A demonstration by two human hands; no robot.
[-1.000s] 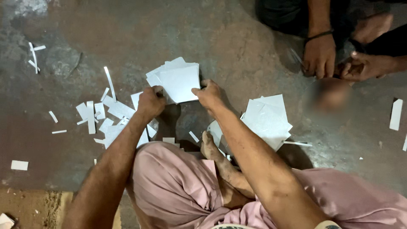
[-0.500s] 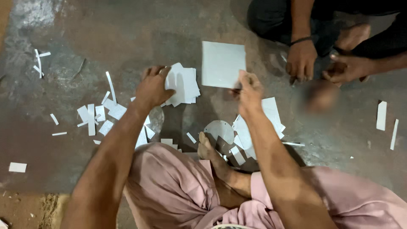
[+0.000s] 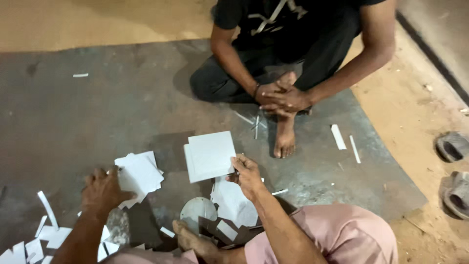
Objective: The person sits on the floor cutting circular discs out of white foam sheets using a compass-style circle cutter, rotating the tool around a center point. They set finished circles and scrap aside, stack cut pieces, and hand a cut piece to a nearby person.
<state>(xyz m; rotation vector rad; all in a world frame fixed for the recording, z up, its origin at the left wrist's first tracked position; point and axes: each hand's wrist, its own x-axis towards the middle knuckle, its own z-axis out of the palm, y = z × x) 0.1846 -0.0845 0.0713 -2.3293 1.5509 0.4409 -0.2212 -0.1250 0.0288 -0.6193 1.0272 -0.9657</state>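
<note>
— Grey sheet metal point(image 3: 97, 112) covers most of the floor, with bare sandy ground past its curved edge on the right. What do you see on it?

— White offcuts. A pile of strips and scraps point(image 3: 44, 234) lies at the lower left, a few loose strips point(image 3: 338, 137) lie near the far person's foot, and one small strip lies alone at the upper left.

— And the hands?

— The right hand point(image 3: 246, 173) pinches a white square point(image 3: 210, 155) by its right edge, fingers closed on it, thumb on top. The square looks like two sheets together, lifted just off the floor and tilted a little.

— The left one?

— The left hand point(image 3: 102, 188) rests on a stack point(image 3: 139, 173) of similar white pieces, fingers curled over the stack's left edge. The stack lies on the metal, fanned unevenly. Whether the fingers truly grip it or only press on it, I cannot tell.

— How far apart are the two?

— The square sits just right of the stack, not touching it.

— Anything below the square?

— More white sheets point(image 3: 234, 205) near the right wrist, and a round disc point(image 3: 198, 211) beside the person's own bare foot point(image 3: 190, 237).

— Who else is there?

— A second person in dark clothes sits cross-legged opposite, hands clasped point(image 3: 281, 95) over one ankle, well clear of the work. Two sandals point(image 3: 454, 171) lie on the sand at the right.
</note>
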